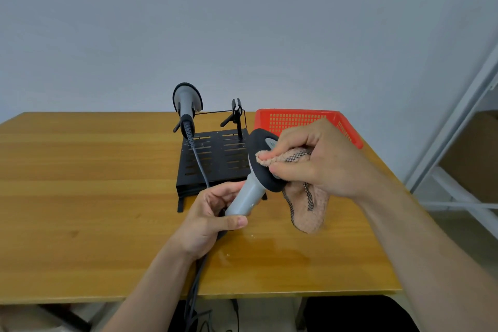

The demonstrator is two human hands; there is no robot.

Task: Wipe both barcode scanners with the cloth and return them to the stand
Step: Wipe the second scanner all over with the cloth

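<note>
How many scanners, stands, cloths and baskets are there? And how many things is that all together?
Scanners: 2, the parked scanner and the held scanner
Stand: 1
Cloth: 1
Red basket: 1
Total: 5

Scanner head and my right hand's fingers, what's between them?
The pinkish cloth: the right hand presses it against the held scanner, seen in the head view.
</note>
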